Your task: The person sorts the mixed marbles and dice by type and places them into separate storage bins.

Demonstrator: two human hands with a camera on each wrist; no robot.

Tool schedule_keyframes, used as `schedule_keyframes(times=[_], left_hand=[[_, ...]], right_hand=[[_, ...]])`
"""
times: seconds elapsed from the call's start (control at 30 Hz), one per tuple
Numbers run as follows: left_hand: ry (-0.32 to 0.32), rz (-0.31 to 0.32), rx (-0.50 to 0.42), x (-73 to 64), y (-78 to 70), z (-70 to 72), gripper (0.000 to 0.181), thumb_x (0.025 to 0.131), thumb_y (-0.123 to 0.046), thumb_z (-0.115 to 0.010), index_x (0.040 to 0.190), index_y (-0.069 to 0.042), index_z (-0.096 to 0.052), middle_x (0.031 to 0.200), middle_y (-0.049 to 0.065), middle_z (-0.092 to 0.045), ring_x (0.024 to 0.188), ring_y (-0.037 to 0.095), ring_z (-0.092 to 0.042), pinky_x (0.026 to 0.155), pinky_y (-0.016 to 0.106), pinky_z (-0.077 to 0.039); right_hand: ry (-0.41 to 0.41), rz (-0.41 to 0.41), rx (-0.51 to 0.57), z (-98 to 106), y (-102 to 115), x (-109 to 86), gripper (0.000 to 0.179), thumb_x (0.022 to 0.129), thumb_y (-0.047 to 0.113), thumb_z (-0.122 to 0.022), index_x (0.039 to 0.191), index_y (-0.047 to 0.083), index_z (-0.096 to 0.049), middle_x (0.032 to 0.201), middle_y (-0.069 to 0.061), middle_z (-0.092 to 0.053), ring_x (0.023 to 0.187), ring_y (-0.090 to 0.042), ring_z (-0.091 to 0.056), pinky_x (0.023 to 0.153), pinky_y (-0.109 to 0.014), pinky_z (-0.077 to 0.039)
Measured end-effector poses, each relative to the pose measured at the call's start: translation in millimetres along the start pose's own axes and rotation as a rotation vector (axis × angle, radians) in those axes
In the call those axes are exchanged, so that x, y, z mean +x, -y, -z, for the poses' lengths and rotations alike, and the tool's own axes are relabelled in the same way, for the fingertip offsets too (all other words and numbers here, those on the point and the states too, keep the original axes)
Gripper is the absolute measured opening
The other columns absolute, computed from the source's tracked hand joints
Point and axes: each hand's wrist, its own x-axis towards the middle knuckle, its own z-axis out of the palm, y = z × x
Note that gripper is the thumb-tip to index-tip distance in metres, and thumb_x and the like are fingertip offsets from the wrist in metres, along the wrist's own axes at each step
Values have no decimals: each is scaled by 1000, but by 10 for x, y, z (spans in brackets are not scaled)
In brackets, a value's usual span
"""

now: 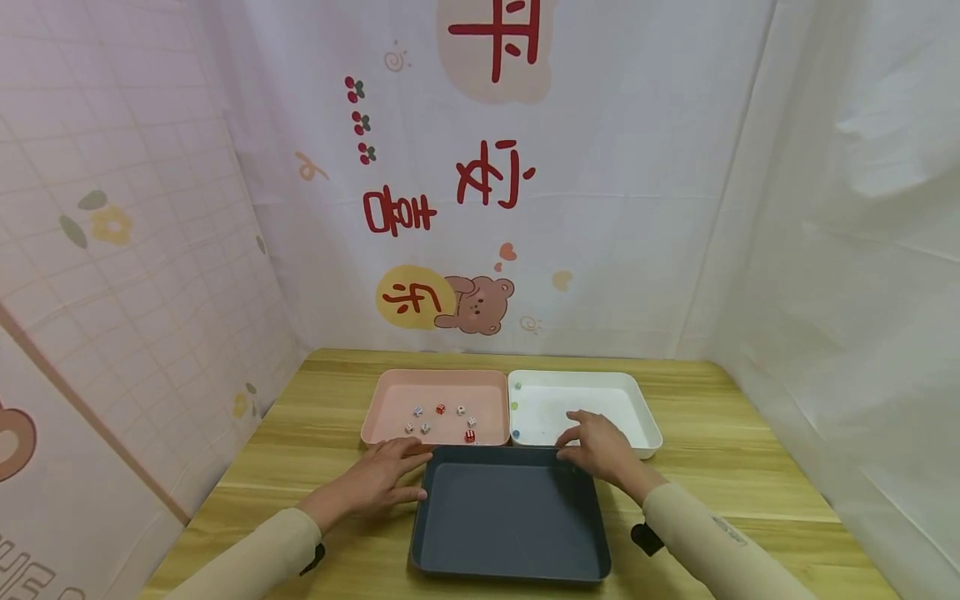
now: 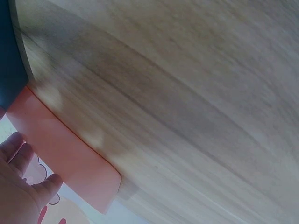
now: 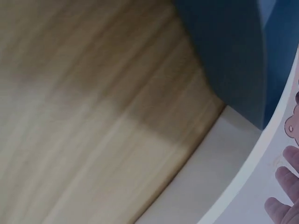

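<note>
A dark grey tray [image 1: 513,517] lies on the table in front of me. My left hand [image 1: 375,477] has its fingers stretched toward the tray's far left corner, fingertips right at the edge. In the left wrist view the left hand [image 2: 28,182] overlaps the pink tray [image 2: 70,149] and its fingers hold nothing. Above the dark tray's far right corner is my right hand [image 1: 600,450], fingers loosely bent and overlapping the white tray [image 1: 648,427]. Only fingertips of the right hand [image 3: 287,186] show in the right wrist view, with nothing between them.
Behind the dark tray, the pink tray [image 1: 375,404] holds several white dice and red dice [image 1: 470,436]. The white tray beside it has small green and blue pieces [image 1: 516,433] along its left side. Printed cloth [image 1: 600,208] hangs around the wooden table [image 1: 750,483].
</note>
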Motion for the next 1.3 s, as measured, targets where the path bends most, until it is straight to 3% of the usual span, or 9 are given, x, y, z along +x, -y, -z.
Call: schedule_keyframes(times=[0.17, 0.53, 0.87, 1.07, 1.3], left_hand=[[17, 17, 1, 4, 16, -12, 63, 96, -44, -62, 144, -5, -52, 147, 22, -41, 137, 40, -37, 110, 60, -28], [17, 14, -10, -1, 60, -59, 66, 97, -52, -56, 144, -6, -52, 149, 22, -41, 138, 39, -36, 110, 60, -28], [-5, -4, -12, -11, 51, -49, 67, 97, -53, -56, 143, -5, -53, 147, 24, -42, 137, 41, -38, 108, 62, -29], [-18, -19, -13, -16, 42, -49, 65, 97, -51, -57, 142, -4, -53, 146, 24, -43, 135, 42, -39, 106, 63, -30], [9, 10, -2, -5, 50, -55, 66, 96, -52, -57, 144, -6, -52, 148, 22, -42, 137, 40, -37, 109, 60, -28]], right_hand=[[10, 18, -67, -51, -14, -75, 11, 82, 27, -81, 89, 19, -80, 129, -22, -61, 125, -43, -51, 101, -70, -33], [70, -42, -146, -97, 13, -159, 12, 77, 26, -85, 85, 20, -79, 132, -21, -60, 130, -44, -47, 104, -70, -27], [113, 4, -265, -143, -5, -167, 11, 77, 24, -84, 82, 17, -77, 128, -21, -61, 129, -44, -47, 103, -71, -28], [129, -9, -269, -156, -6, -158, 13, 73, 21, -86, 76, 16, -74, 125, -20, -63, 128, -43, -48, 103, -70, -28], [102, -11, -224, -173, -10, -183, 11, 73, 18, -85, 74, 16, -75, 125, -20, -63, 129, -43, -47, 104, -71, -26]])
